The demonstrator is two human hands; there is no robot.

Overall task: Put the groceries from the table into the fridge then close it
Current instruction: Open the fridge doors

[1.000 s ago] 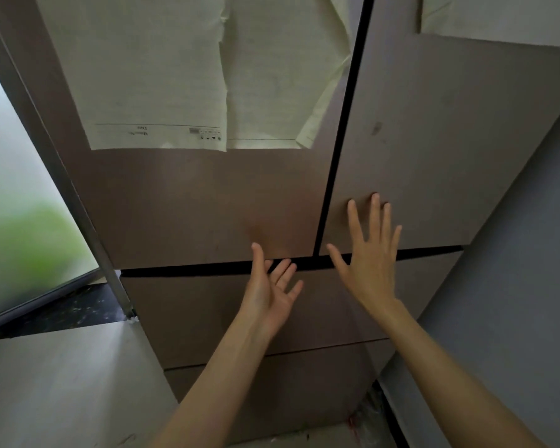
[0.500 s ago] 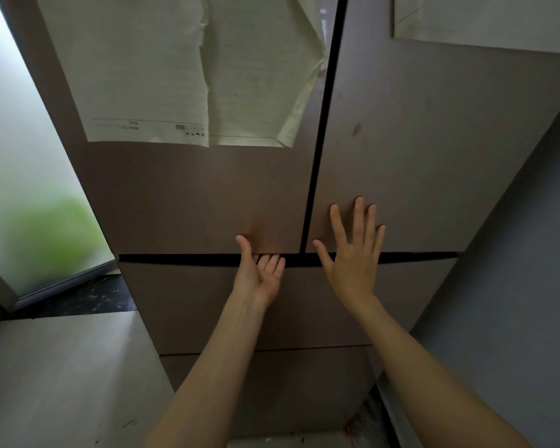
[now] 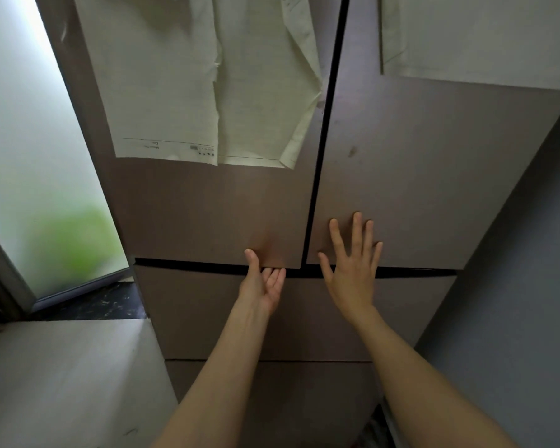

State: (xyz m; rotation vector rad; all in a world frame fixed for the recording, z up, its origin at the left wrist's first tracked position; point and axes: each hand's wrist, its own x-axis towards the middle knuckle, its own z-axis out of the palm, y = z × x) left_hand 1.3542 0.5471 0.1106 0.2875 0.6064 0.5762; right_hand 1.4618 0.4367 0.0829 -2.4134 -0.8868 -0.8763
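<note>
Your left hand [image 3: 263,279] hooks fingers under the fridge's left door [image 3: 207,208], right hand [image 3: 353,270] flat, fingers spread, on the right door [image 3: 417,176]; shallow grip may slip; groceries unseen.

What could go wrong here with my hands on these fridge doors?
1. Your left hand has its fingers hooked under the left door in the gap above the drawer; they may get pinched if the door swings back.
2. Your right hand lies flat on the right door; pulling with a one-handed grip may shift the fridge.
3. The loose papers could tear.
</note>
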